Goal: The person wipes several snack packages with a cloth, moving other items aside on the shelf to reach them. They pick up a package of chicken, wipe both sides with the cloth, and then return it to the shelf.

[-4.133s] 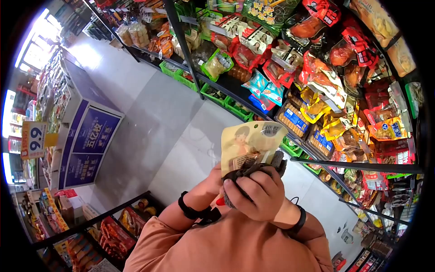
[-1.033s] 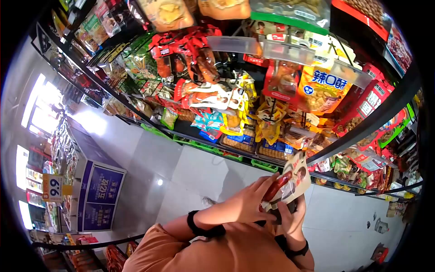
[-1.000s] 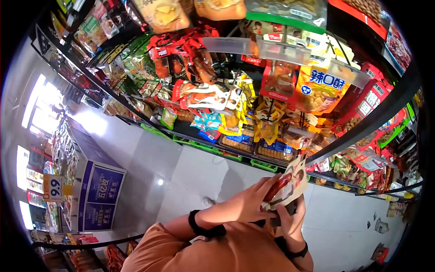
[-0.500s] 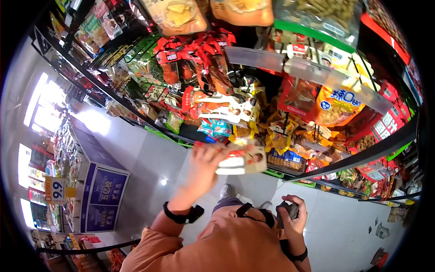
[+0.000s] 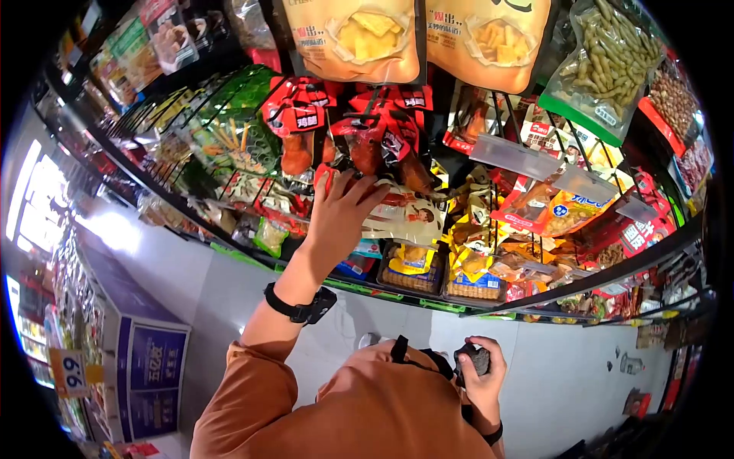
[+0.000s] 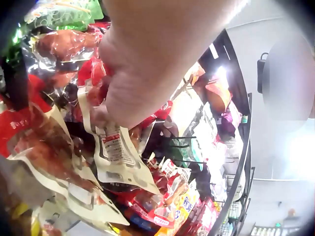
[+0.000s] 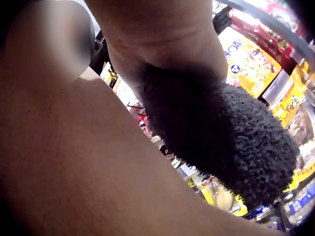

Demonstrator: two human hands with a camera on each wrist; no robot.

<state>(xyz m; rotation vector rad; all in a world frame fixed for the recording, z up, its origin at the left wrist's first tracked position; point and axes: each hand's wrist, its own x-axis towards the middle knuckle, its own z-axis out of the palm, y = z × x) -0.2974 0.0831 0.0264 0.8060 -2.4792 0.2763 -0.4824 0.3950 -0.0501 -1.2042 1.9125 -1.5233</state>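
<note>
My left hand (image 5: 344, 206) reaches into the hanging snack display. It holds a cream-and-red snack bag (image 5: 405, 219) with a cartoon figure on it, among similar bags. In the left wrist view, my thumb lies over the top of this bag (image 6: 115, 155), whose printed back label shows; the fingers are mostly hidden there. Low in front of my body, my right hand (image 5: 487, 379) grips a bunched dark grey fuzzy cloth (image 5: 472, 362). The cloth (image 7: 236, 142) fills the middle of the right wrist view, hanging below the hand.
Red-topped chicken leg packs (image 5: 367, 138) hang just above my left hand. Large chip bags (image 5: 352, 42) and a bag of green pods (image 5: 608, 69) hang higher up. Clear plastic tag holders (image 5: 516, 155) stick out at right. A black shelf edge (image 5: 589, 283) curves along the front.
Both hands were at the snack bag in front of my body. My left hand has since carried it up to the display, while my right hand has stayed low with the cloth.
</note>
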